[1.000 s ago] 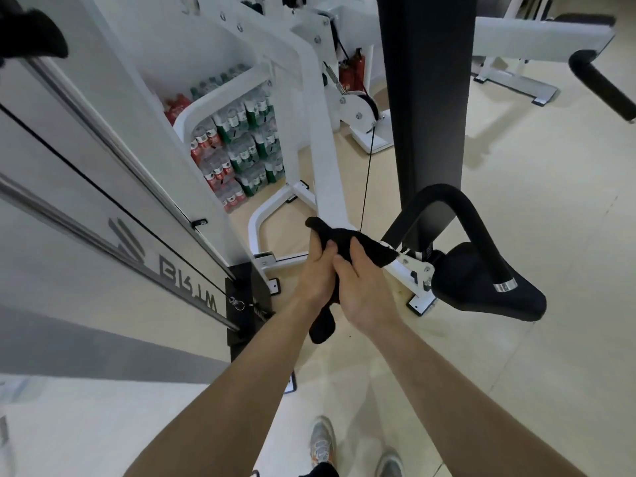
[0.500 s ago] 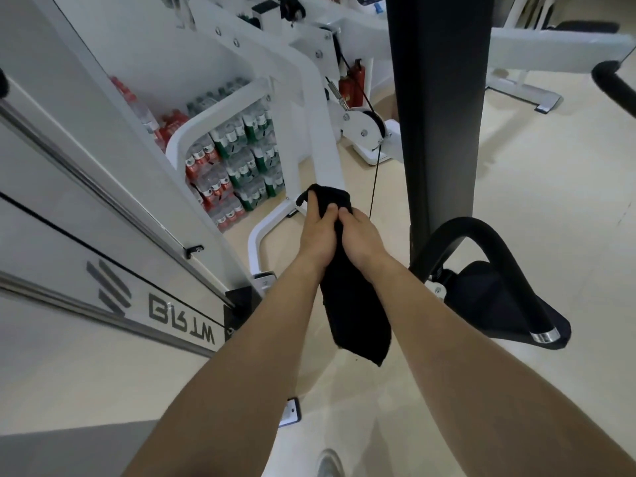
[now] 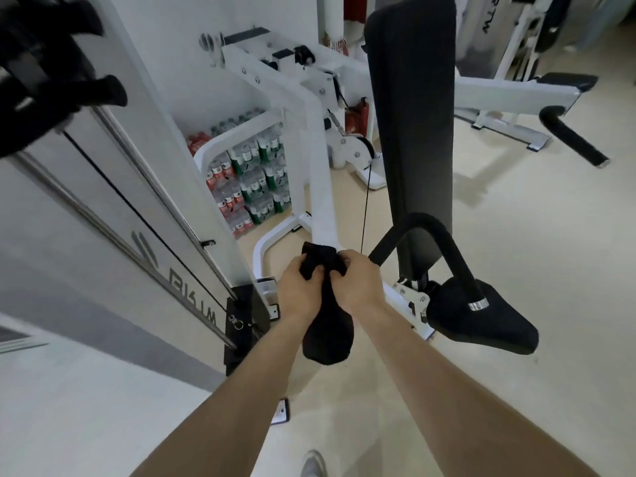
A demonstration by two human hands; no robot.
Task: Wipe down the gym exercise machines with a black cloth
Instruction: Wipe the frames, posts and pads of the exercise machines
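Soft black cloth [image 3: 327,335] is sitting bunched over the lower end of the sloping white metal frame post [image 3: 320,201], its loose tail hanging down between the wrists. Both left hand [image 3: 298,291] and right hand [image 3: 358,283] are gripping it, fingers curled round, knuckles nearly touching. A thin black cable [image 3: 365,208] is running just right of the post. Further right, a padded black saddle seat [image 3: 481,321] and tall black back pad [image 3: 413,115] are standing; shrink-wrapped bottle packs [image 3: 254,180] are sitting stacked behind the frame
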